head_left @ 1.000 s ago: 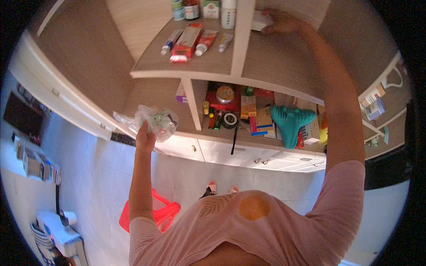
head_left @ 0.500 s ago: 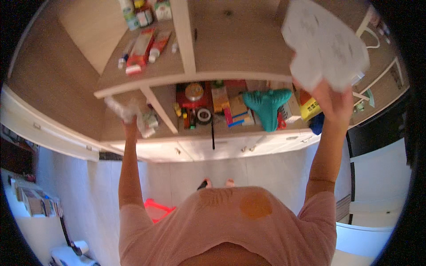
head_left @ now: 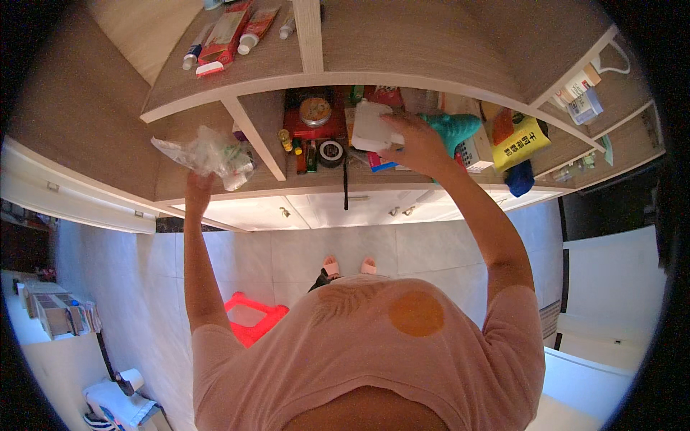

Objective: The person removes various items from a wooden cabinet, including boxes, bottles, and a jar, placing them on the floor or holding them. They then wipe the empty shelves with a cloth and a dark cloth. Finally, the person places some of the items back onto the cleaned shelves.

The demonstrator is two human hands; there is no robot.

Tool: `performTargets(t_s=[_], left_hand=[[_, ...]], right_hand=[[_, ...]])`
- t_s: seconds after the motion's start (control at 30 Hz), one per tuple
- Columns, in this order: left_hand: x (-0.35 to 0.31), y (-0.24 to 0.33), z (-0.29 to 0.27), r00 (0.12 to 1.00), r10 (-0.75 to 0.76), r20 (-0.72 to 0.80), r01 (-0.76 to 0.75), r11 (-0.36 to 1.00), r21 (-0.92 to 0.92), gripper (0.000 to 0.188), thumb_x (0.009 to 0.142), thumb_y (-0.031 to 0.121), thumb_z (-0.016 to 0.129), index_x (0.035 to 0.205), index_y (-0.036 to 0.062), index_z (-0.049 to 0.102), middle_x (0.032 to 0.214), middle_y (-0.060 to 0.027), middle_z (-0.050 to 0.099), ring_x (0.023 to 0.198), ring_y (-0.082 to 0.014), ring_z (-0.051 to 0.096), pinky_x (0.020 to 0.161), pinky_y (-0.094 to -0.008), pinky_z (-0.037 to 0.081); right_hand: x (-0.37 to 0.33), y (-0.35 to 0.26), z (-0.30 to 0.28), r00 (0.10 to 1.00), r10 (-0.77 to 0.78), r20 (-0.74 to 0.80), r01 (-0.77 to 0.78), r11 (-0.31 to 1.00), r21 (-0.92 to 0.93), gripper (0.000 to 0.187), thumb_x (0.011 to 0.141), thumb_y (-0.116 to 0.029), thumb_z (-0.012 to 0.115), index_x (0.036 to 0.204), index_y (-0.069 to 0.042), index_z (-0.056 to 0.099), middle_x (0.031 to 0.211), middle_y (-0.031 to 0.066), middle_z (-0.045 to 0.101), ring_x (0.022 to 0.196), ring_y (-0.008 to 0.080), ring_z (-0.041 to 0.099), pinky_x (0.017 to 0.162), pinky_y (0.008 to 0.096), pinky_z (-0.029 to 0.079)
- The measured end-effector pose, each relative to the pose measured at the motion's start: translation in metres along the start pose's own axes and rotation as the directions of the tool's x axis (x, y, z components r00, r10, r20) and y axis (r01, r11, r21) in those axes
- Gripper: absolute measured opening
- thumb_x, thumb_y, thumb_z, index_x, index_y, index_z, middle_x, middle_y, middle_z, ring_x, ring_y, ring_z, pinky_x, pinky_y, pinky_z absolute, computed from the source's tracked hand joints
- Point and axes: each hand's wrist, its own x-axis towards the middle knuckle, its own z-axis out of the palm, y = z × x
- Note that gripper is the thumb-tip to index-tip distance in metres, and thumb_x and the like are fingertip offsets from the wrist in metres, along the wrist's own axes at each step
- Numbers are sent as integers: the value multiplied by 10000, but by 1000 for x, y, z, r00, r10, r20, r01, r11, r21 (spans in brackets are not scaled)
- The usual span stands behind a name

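My left hand (head_left: pixel 199 187) is closed on a crumpled clear plastic bag (head_left: pixel 208 154) inside the lower left shelf compartment. Something greenish shows through the bag, too blurred to name. Over the middle compartment, my right hand (head_left: pixel 422 146) grips a white flat piece with rounded corners (head_left: pixel 370 123) between thumb and fingers. Whether it is a packet or a thin box I cannot tell. Partly behind that hand lies a teal object (head_left: pixel 456 129). Left of the white piece are a round tin with an orange lid (head_left: pixel 315 110) and a black roll (head_left: pixel 330 152).
Small bottles (head_left: pixel 298 149) stand beside the roll. A black strap (head_left: pixel 346 187) hangs over the shelf's front edge. To the right lies a yellow package (head_left: pixel 523 147). Tubes and a red box (head_left: pixel 226 36) lie on the upper left shelf. A red plastic frame (head_left: pixel 251 320) is on the floor.
My right hand has come down and left with the white piece, from high at the right to the middle compartment. The left hand stays at the lower left with the plastic bag.
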Motion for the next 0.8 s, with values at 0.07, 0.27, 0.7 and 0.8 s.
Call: performTargets(t_s=[0.07, 0.27, 0.7, 0.8], left_hand=[[-15, 18, -6, 989, -75, 128, 55, 986, 154, 599, 783, 300, 629, 1198, -58, 389, 1200, -243, 437, 1076, -335, 467, 885, -376, 380], [-65, 37, -15, 996, -72, -51, 74, 997, 34, 632, 789, 219, 626, 1287, 1, 304, 1273, -176, 404, 1161, -289, 408, 954, -359, 329], [-155, 10, -63, 931, -291, -221, 280, 957, -81, 405, 805, 119, 586, 1172, -5, 466, 1152, -147, 508, 1059, -246, 488, 916, -368, 374], [-133, 52, -55, 919, -358, -166, 343, 932, -115, 347, 824, 148, 568, 1151, 52, 503, 1141, -107, 526, 1050, -240, 495, 867, -404, 392]], right_hand=[[27, 5, 19, 999, -14, 42, 20, 989, -149, 654, 601, -300, 729, 1171, -81, 495, 1147, 168, 503, 1020, 312, 507, 861, 394, 413], [68, 3, 49, 993, 17, 115, 24, 936, -351, 626, 595, -323, 718, 1151, -107, 528, 1184, 194, 470, 1102, 354, 438, 920, 477, 340], [86, -113, -211, 941, -233, 245, 195, 966, 170, 199, 718, -186, 650, 875, -65, 633, 789, 40, 641, 709, 160, 598, 652, 310, 474], [170, -57, -223, 993, -33, -113, 54, 981, 188, 173, 711, -150, 640, 852, -53, 629, 744, 45, 636, 672, 167, 600, 603, 313, 482]])
